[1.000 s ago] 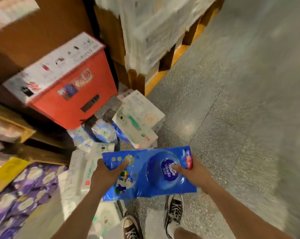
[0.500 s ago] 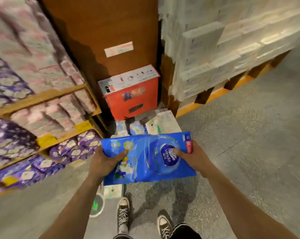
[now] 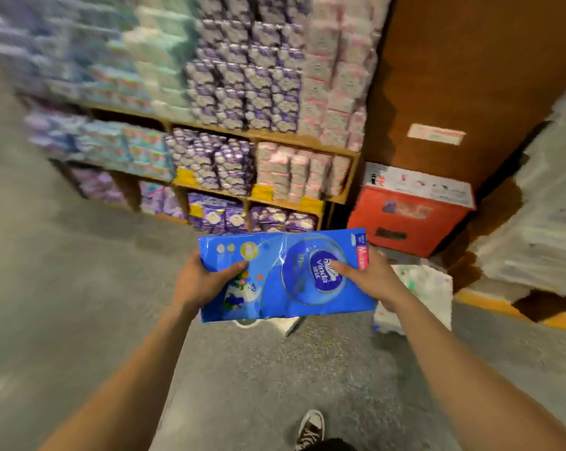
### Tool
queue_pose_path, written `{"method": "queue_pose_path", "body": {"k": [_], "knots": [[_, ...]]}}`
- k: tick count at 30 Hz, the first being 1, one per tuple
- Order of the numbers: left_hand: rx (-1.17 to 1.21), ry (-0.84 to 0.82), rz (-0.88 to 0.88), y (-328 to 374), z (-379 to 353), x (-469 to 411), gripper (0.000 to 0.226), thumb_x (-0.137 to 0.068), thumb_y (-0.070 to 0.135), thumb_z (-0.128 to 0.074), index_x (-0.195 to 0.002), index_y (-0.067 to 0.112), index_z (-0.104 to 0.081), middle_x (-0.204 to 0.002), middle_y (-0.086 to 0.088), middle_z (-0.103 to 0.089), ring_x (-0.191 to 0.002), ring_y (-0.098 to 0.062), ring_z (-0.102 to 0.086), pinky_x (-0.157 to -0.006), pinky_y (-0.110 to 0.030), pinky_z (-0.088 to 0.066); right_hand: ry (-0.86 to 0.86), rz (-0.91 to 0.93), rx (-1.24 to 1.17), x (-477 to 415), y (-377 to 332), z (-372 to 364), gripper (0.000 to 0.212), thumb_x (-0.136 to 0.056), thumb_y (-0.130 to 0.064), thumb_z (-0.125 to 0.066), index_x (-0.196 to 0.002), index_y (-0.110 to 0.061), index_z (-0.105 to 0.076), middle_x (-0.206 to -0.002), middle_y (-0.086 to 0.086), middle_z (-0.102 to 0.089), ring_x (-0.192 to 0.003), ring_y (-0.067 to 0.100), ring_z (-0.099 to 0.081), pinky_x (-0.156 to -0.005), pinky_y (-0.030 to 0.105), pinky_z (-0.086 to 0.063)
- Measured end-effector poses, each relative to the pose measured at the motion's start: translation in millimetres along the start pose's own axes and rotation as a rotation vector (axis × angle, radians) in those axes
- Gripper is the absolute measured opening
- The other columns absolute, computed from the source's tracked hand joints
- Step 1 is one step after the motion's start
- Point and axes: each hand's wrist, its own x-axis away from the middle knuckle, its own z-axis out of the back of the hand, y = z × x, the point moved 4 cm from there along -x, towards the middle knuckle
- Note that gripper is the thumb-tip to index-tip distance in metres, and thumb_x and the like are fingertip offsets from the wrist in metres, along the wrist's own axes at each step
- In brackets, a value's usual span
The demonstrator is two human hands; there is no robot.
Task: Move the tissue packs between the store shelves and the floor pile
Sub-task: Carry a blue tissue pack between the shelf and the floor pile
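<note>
I hold a blue tissue pack flat in front of me with both hands. My left hand grips its left end, thumb on top. My right hand grips its right end, thumb on the round logo. Ahead stand the wooden store shelves, stacked with purple, pink and teal tissue packs. Part of the floor pile, white packs, shows just right of my right hand.
A red box with a white lid stands on the floor right of the shelves, against a brown panel. Wrapped pallet goods rise at the right. Grey floor spreads to the left, and one shoe shows below.
The view has swung left and up from the floor pile toward the shelves. The blue pack stays in both hands and has come up in front of the lower shelves.
</note>
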Motion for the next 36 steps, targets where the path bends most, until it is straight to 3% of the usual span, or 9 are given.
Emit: {"method": "queue_pose_path", "body": {"k": [4,7,12,15,18,25,30,36], "knots": [[0.073,0.172,0.084,-62,112,52,0.051,-0.057,0.051,-0.094,-0.096,0.029,-0.07,-0.091,0.014,-0.076,-0.082,-0.007,-0.073,-0.078,-0.038,-0.06,-0.142,0.097,0.02,10,-55,-107,0.073,-0.061,-0.07,-0.083,-0.12,-0.029,-0.065,-0.108,-0.011,-0.077,-0.099,0.013,-0.074,-0.092,0.049,-0.058],[0.058,0.296,0.154,-117,199,108,0.059,-0.055,0.063,-0.089,-0.1,0.031,-0.067,-0.092,0.017,-0.075,-0.082,-0.005,-0.072,-0.074,-0.034,-0.059,-0.236,0.118,0.054,35,-99,-197,0.057,-0.065,-0.062,-0.086,-0.108,-0.031,-0.068,-0.099,-0.014,-0.077,-0.091,0.011,-0.074,-0.087,0.046,-0.06],[0.06,0.557,0.239,-197,334,210,0.039,-0.065,0.055,-0.087,-0.091,0.036,-0.064,-0.09,0.02,-0.073,-0.084,-0.006,-0.07,-0.077,-0.038,-0.057,-0.422,0.202,0.116,86,-169,-360,0.049,-0.064,-0.055,-0.089,-0.097,-0.024,-0.072,-0.09,-0.01,-0.078,-0.084,0.014,-0.075,-0.08,0.044,-0.06],[0.06,0.674,0.344,-245,404,257,0.049,-0.062,0.064,-0.085,-0.095,0.036,-0.061,-0.095,0.018,-0.072,-0.086,-0.009,-0.07,-0.077,-0.037,-0.057,-0.523,0.272,0.112,117,-209,-459,0.036,-0.072,-0.037,-0.089,-0.098,-0.019,-0.07,-0.092,-0.006,-0.078,-0.084,0.013,-0.074,-0.075,0.036,-0.059],[0.088,0.807,0.411,-292,470,296,0.059,-0.055,0.07,-0.084,-0.097,0.033,-0.065,-0.096,0.016,-0.074,-0.087,-0.01,-0.071,-0.079,-0.04,-0.059,-0.612,0.32,0.114,141,-244,-552,0.038,-0.07,-0.037,-0.091,-0.095,-0.019,-0.069,-0.091,-0.007,-0.077,-0.083,0.013,-0.073,-0.077,0.039,-0.059],[0.184,1.107,0.577,-390,603,367,0.072,-0.047,0.074,-0.082,-0.101,0.031,-0.062,-0.099,0.017,-0.072,-0.09,-0.01,-0.07,-0.081,-0.04,-0.058,-0.949,0.463,0.143,187,-339,-784,0.035,-0.071,-0.033,-0.092,-0.098,-0.023,-0.072,-0.09,-0.01,-0.079,-0.085,0.013,-0.075,-0.085,0.045,-0.06],[0.213,1.297,0.673,-438,693,430,0.052,-0.057,0.066,-0.085,-0.093,0.033,-0.067,-0.094,0.015,-0.074,-0.085,-0.008,-0.071,-0.079,-0.042,-0.059,-1.217,0.554,0.176,258,-412,-940,0.035,-0.073,-0.029,-0.09,-0.103,-0.02,-0.072,-0.093,-0.007,-0.079,-0.088,0.016,-0.076,-0.089,0.048,-0.059],[0.289,1.524,0.836,-506,767,525,0.078,-0.045,0.082,-0.078,-0.101,0.031,-0.064,-0.099,0.015,-0.073,-0.089,-0.012,-0.07,-0.08,-0.042,-0.058,-1.447,0.694,0.218,377,-464,-1095,0.036,-0.073,-0.035,-0.09,-0.102,-0.025,-0.071,-0.094,-0.011,-0.079,-0.088,0.012,-0.075,-0.089,0.047,-0.059]]}}
